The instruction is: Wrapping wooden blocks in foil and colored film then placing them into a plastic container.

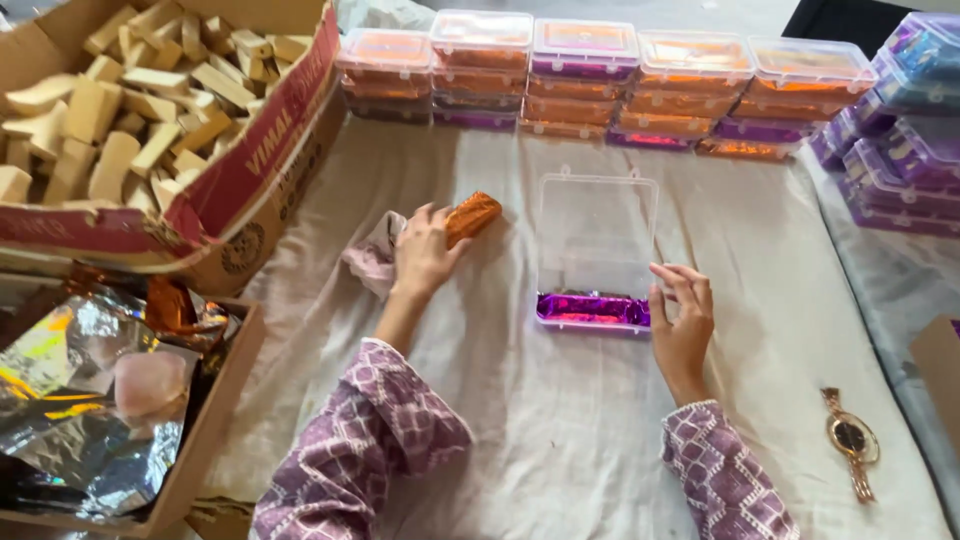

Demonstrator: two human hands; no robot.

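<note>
Head view: left hand (425,255) fingers gripped an orange foil-wrapped bar (471,217), crumpled cloth (372,258) under the palm. Right hand (682,320), fingers loosely spread, touched the open clear plastic box (597,240) beside a purple foil bar (592,309) at its fingertips.

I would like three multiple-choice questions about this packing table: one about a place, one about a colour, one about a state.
1. Where does the wristwatch lie?
A. inside the cardboard box
B. on the cloth, to the right of the right hand
C. on top of the stacked boxes

2. What colour is the wrapped bar under the left hand?
A. orange
B. green
C. blue

3. In what state is the clear plastic box in front of the person?
A. shut
B. open, with a purple wrapped piece in it
C. open and upside down

Answers: 1 B, the watch rests on the cloth beyond the right hand. 2 A, its foil looks orange. 3 B, the lid stands back and the purple piece lies inside.
</note>
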